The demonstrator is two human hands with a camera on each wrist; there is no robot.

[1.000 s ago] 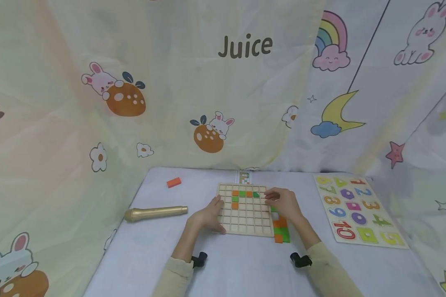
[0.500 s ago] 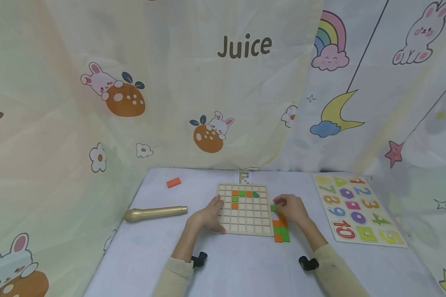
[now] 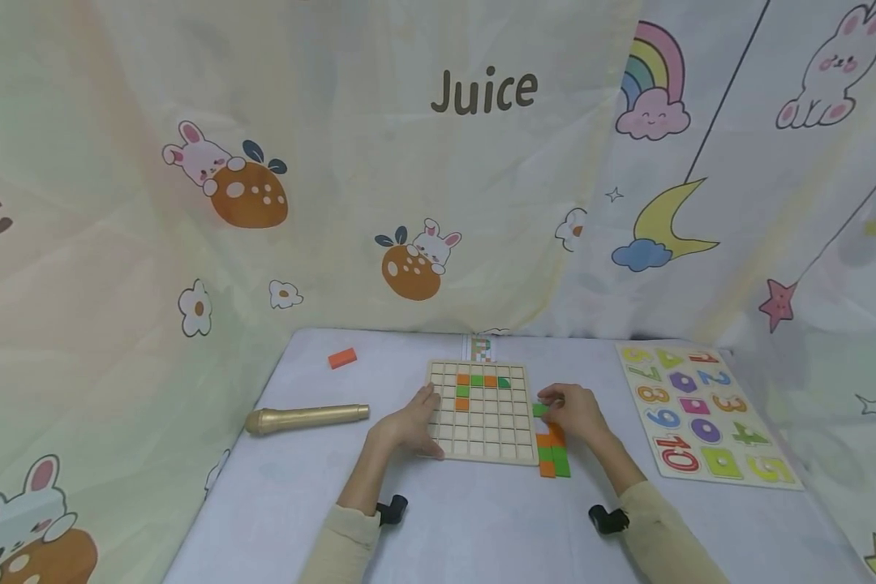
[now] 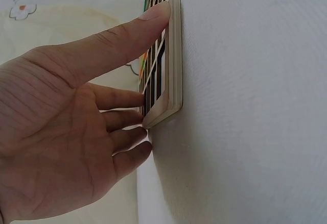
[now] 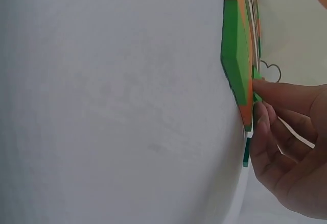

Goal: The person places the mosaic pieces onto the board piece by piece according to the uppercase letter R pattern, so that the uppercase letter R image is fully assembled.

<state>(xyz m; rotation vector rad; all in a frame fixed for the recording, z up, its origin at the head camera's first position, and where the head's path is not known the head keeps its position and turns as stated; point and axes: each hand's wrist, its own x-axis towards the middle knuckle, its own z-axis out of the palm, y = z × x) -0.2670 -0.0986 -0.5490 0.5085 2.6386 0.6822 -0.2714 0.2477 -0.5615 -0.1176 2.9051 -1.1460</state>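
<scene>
Right hand (image 5: 290, 145) — at green tile (image 5: 257, 97)

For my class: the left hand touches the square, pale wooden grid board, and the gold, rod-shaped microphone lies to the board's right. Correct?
The side is wrong: the head view shows the gold microphone lying left of the wooden board.

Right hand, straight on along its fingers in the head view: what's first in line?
The right hand points left at the board, so likely its right edge. If the hand is low, it may brush the green tile just before that; its height is unclear.
</scene>
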